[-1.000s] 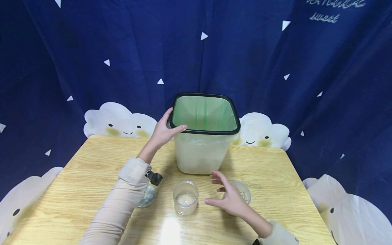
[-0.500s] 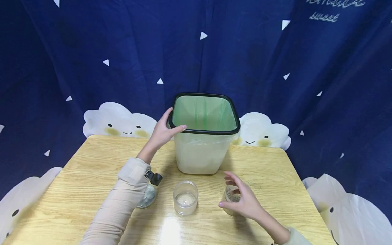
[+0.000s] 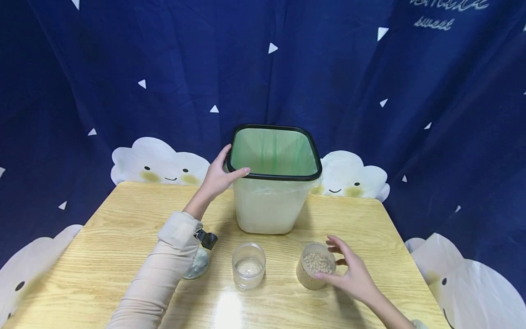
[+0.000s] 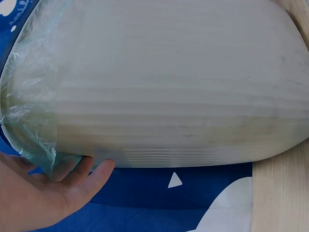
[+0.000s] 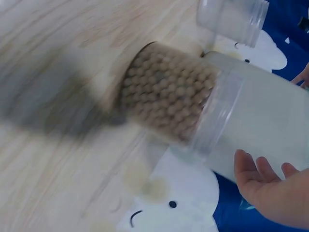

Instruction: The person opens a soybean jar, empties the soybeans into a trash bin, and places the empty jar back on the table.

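Note:
In the head view my left hand (image 3: 219, 177) holds a corner of the pale trash can (image 3: 267, 208), its thumb lying along the black rim. The left wrist view has the fingers (image 4: 87, 176) against the green liner (image 4: 29, 130) folded over the outside. My right hand (image 3: 351, 272) hovers at the right side of a clear jar (image 3: 309, 278) full of small beige balls, fingers spread and curved. The thumb overlaps the jar's edge in the head view; contact is unclear. In the right wrist view a gap separates the fingertips (image 5: 241, 162) from the jar's mouth.
A second clear jar (image 3: 249, 269) stands upright at the middle front of the wooden table (image 3: 135, 219). Left of it, a round clear container (image 3: 199, 264) with pale grey-blue contents is partly hidden by the left forearm. A blue curtain (image 3: 185, 59) hangs behind.
My right hand has moved right, from the left side of the bead-filled jar across to its right side, uncovering the jar. The left hand and the trash can have stayed put.

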`<state>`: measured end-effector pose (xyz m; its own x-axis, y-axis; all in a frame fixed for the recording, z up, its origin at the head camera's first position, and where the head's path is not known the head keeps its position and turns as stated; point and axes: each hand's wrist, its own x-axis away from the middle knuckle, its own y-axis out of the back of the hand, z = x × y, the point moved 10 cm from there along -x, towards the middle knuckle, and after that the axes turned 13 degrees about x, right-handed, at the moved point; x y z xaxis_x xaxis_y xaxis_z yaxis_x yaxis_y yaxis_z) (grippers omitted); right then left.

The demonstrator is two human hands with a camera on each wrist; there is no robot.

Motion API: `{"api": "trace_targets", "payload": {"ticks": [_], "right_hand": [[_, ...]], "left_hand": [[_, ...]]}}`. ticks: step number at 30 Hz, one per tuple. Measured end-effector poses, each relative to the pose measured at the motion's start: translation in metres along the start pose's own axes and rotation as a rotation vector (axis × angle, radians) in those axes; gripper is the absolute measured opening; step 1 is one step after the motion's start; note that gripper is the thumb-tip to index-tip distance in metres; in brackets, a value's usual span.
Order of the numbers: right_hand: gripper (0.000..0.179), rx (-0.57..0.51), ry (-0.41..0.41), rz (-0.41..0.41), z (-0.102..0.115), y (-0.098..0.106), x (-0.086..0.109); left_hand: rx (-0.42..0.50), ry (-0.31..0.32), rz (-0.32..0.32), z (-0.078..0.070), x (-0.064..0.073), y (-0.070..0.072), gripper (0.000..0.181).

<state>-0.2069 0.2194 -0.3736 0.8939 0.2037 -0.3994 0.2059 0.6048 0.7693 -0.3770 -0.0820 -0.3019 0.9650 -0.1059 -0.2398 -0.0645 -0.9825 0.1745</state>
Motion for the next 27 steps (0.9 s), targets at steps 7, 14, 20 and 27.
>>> {"api": "trace_targets", "payload": {"ticks": [7, 14, 20, 27], "right_hand": [[0.084, 0.072, 0.002, -0.084, -0.022, 0.014, 0.009], [0.092, 0.066, -0.055, -0.036, -0.054, 0.001, 0.017], [0.098, -0.066, -0.187, 0.120, -0.086, -0.031, 0.029], [0.100, -0.218, -0.258, 0.213, -0.100, -0.058, 0.033]], "left_hand": [[0.008, -0.004, 0.000, -0.001, 0.000, -0.001, 0.087], [0.007, 0.006, -0.006, -0.001, 0.002, 0.000, 0.088], [0.004, 0.009, 0.000, 0.001, 0.001, 0.000, 0.088], [-0.003, 0.004, -0.007, 0.000, 0.002, 0.001, 0.088]]}}
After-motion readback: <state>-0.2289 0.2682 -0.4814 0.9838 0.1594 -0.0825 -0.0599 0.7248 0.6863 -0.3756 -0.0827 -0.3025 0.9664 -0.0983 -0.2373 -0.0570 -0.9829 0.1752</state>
